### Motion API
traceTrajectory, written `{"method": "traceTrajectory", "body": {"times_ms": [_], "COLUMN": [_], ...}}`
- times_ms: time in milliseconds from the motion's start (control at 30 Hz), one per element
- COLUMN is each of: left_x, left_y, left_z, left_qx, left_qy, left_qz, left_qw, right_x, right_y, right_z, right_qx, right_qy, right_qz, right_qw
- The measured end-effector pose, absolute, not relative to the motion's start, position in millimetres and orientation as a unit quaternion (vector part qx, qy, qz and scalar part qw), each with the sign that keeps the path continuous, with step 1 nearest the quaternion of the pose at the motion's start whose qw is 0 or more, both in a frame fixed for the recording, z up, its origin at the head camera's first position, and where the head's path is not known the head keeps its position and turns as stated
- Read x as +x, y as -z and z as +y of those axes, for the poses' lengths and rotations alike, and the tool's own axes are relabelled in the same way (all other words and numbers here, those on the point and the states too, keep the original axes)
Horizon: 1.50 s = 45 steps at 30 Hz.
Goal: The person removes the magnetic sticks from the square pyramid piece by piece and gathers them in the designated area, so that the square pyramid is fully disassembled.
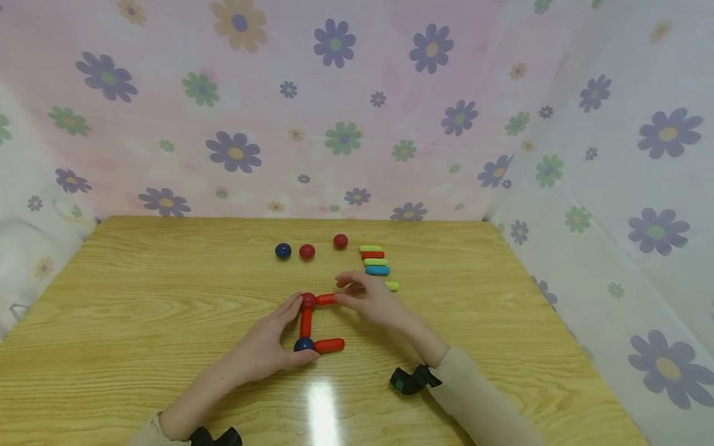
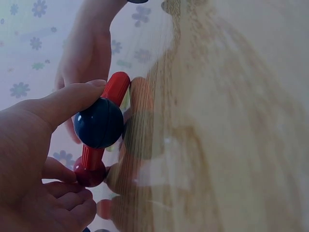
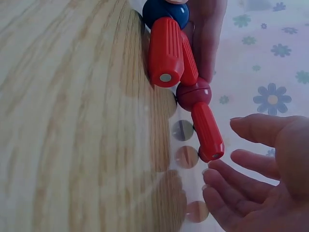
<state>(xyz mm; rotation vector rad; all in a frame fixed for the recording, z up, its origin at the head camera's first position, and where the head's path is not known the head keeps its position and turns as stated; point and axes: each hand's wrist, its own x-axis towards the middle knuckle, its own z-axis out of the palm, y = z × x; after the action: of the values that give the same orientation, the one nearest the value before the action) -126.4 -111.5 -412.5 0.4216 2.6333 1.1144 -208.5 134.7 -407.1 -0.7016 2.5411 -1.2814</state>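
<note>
Rod-and-ball frame (image 1: 305, 323) gripped

In the head view's lower centre, the frame's blue ball (image 1: 304, 344) and red ball (image 1: 309, 301) are pinched by the left hand (image 1: 264, 347); the right hand (image 1: 372, 303) is held released just beside the upper red rod (image 1: 326, 299).

Flowered cloth (image 1: 385, 176) walls in a wooden table (image 1: 474, 297), booth-like.
</note>
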Motion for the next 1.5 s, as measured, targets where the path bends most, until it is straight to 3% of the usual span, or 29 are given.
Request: {"method": "traceTrajectory", "body": {"times_ms": [633, 1500], "left_x": [-127, -126], "left_y": [415, 415], "left_z": [-114, -112], "left_qx": [0.154, 0.164], "left_qy": [-0.384, -0.388], "left_qz": [0.902, 0.899], "left_qw": [0.122, 0.116], "right_x": [-203, -203], "right_y": [412, 430], "right_z": [112, 103], "right_qx": [-0.251, -0.251], "right_qy": [0.424, 0.432], "right_qz": [0.862, 0.864], "right_qw": [0.119, 0.065]}}
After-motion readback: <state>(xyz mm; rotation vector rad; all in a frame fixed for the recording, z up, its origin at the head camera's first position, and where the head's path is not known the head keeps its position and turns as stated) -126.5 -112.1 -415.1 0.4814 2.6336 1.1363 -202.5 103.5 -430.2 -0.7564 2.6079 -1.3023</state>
